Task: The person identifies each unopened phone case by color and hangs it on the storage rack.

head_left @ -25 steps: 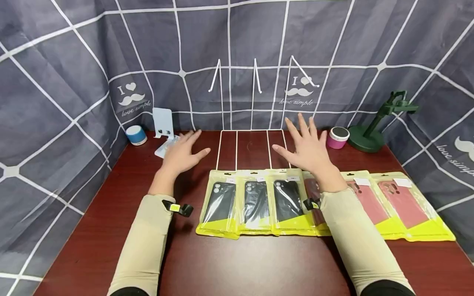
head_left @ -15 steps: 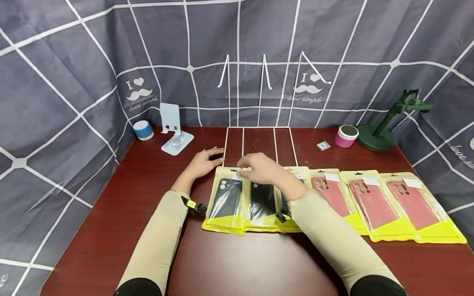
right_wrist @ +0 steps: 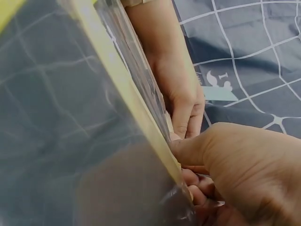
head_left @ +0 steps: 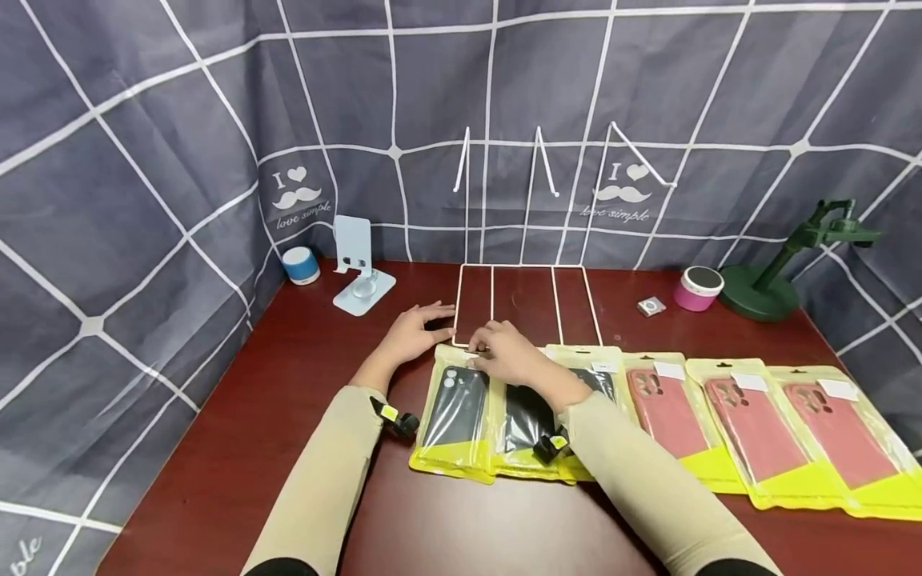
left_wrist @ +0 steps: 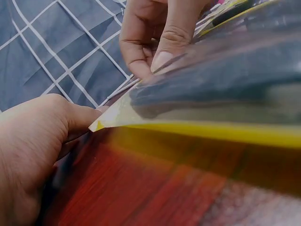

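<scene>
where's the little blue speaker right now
In the head view the blue speaker stands at the table's far left corner, against the curtain, just left of the white phone stand.

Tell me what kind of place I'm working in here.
Probably a small staged tabletop booth: a red-brown table walled by a grey grid-pattern cloth, with packaged phone cases in a row before a white wire rack.

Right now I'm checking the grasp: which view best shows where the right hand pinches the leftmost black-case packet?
The right wrist view: the right hand pinches the leftmost black-case packet at its yellow edge. The head view shows the whole packet, fingers tiny. The left wrist view shows fingertips on the film.
</scene>
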`<state>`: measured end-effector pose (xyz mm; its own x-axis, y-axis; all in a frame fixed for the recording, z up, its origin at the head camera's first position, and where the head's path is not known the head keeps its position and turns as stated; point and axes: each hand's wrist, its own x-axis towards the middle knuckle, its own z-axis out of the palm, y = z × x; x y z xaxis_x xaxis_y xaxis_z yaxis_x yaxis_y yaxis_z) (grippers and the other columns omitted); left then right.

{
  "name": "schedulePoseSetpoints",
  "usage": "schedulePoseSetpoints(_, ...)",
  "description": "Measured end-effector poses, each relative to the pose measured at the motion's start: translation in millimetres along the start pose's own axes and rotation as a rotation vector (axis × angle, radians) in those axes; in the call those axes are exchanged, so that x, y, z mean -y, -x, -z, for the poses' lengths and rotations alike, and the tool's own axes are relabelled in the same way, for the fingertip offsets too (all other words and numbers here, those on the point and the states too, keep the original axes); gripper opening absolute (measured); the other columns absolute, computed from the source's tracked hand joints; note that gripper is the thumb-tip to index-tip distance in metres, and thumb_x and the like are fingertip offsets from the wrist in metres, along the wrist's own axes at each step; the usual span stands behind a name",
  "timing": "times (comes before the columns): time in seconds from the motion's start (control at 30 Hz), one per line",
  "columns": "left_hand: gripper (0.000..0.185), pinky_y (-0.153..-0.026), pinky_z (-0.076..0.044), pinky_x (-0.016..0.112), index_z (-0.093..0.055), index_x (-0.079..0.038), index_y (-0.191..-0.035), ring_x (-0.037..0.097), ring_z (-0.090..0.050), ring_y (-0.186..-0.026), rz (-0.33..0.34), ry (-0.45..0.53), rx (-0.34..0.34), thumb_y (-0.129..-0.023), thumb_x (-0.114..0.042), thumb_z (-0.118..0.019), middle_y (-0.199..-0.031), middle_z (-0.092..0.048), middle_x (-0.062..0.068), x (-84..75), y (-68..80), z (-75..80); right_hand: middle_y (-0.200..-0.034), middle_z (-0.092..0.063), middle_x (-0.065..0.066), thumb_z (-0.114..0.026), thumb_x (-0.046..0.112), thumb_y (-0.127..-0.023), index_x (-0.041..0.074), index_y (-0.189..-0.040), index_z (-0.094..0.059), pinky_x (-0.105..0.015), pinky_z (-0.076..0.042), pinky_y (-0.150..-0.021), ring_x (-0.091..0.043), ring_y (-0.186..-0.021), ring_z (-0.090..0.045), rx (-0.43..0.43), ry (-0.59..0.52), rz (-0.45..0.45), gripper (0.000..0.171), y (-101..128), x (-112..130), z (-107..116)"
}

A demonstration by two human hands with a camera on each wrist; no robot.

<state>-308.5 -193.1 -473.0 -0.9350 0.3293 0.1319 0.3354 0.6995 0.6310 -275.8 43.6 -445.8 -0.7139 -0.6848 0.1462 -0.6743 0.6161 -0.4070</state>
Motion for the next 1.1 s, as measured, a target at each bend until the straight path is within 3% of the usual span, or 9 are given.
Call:
schedulePoseSetpoints(0.17,0.050,-0.123,-0.012,0.045,-0.061,-0.018,-0.142,0.017,-0.038,-0.145,-0.012,0.021,-0.019,-0.096,-0.034,-0.070,-0.149,-0.052,0.002,-3.1,1.5,-2.4,-0.089,-0.055,0.000,-0.073,0.024,-0.094,0.014,-0.089,-0.068,-0.037,-0.040,-0.080,-0.022,-0.085,-0.046,-0.050,0.012,0.059,0.011,3,-4,-5)
schedulePoseSetpoints(0.4,0.048,-0.123,-0.011,0.045,-0.062,-0.017,-0.140,0.017,-0.037,-0.145,-0.021,0.040,0.007,-0.096,-0.035,-0.069,-0.149,-0.053,0.001,2.8,3.3,-2.1,-0.090,-0.061,0.011,-0.069,0.030,-0.097,0.023,-0.095,-0.064,-0.035,-0.041,-0.075,-0.013,-0.083,-0.049,-0.046,0.054,0.190,0.010,4,4,3)
schedulePoseSetpoints(0.53,0.053,-0.122,-0.013,0.049,-0.060,-0.014,-0.142,0.022,-0.038,-0.145,-0.083,0.025,0.006,-0.095,-0.035,-0.070,-0.149,-0.053,0.005,6.3,3.4,-1.6,-0.089,-0.064,0.015,-0.067,0.035,-0.098,0.026,-0.099,-0.064,-0.032,-0.046,-0.069,-0.009,-0.083,-0.055,-0.120,-0.010,0.201,0.009,6,16,18)
schedulePoseSetpoints(0.67,0.055,-0.120,-0.020,0.053,-0.058,-0.007,-0.143,0.030,-0.039,-0.144,-0.204,-0.030,-0.006,-0.093,-0.028,-0.071,-0.148,-0.053,0.011,6.5,4.9,-6.2,-0.095,-0.071,0.009,-0.065,0.034,-0.100,0.024,-0.105,-0.066,-0.032,-0.055,-0.075,-0.010,-0.085,-0.069,-0.219,-0.111,0.217,0.011,8,21,31)
schedulePoseSetpoints(0.73,0.053,-0.118,-0.027,0.051,-0.058,-0.005,-0.142,0.033,-0.040,-0.143,-0.246,-0.042,-0.020,-0.094,-0.025,-0.069,-0.148,-0.053,0.012,3.8,4.9,-8.2,-0.100,-0.073,0.006,-0.063,0.029,-0.101,0.022,-0.109,-0.065,-0.034,-0.055,-0.079,-0.011,-0.086,-0.070,-0.228,-0.160,0.206,0.010,9,20,40)
schedulePoseSetpoints(0.83,0.051,-0.114,-0.036,0.048,-0.058,-0.004,-0.142,0.032,-0.043,-0.141,-0.251,-0.006,-0.044,-0.096,-0.023,-0.067,-0.148,-0.052,0.013,0.2,6.9,-9.0,-0.100,-0.070,0.003,-0.058,0.018,-0.099,0.020,-0.114,-0.064,-0.034,-0.052,-0.076,-0.013,-0.076,-0.063,-0.185,-0.244,0.158,0.016,11,19,51)
schedulePoseSetpoints(0.93,0.049,-0.113,-0.037,0.046,-0.058,-0.005,-0.142,0.030,-0.045,-0.139,-0.212,0.096,-0.047,-0.096,-0.021,-0.068,-0.147,-0.053,0.012,-0.8,9.7,-10.5,-0.094,-0.068,0.002,-0.058,0.016,-0.096,0.020,-0.115,-0.065,-0.033,-0.048,-0.065,-0.014,-0.066,-0.054,-0.132,-0.361,0.088,0.020,15,19,63)
schedulePoseSetpoints(1.0,0.048,-0.112,-0.037,0.046,-0.058,-0.001,-0.140,0.031,-0.049,-0.135,-0.185,0.171,-0.062,-0.095,-0.014,-0.069,-0.143,-0.056,0.016,0.1,13.2,-11.6,-0.091,-0.069,0.001,-0.062,0.018,-0.097,0.018,-0.113,-0.067,-0.032,-0.046,-0.061,-0.014,-0.065,-0.054,-0.115,-0.493,0.050,0.017,17,19,70)
schedulePoseSetpoints(1.1,0.044,-0.111,-0.038,0.046,-0.058,0.004,-0.135,0.034,-0.052,-0.127,-0.164,0.221,-0.097,-0.094,-0.007,-0.067,-0.135,-0.058,0.021,3.5,16.7,-13.8,-0.091,-0.073,-0.003,-0.072,0.018,-0.095,0.011,-0.108,-0.071,-0.031,-0.050,-0.066,-0.016,-0.074,-0.060,-0.146,-0.766,0.007,0.015,19,21,80)
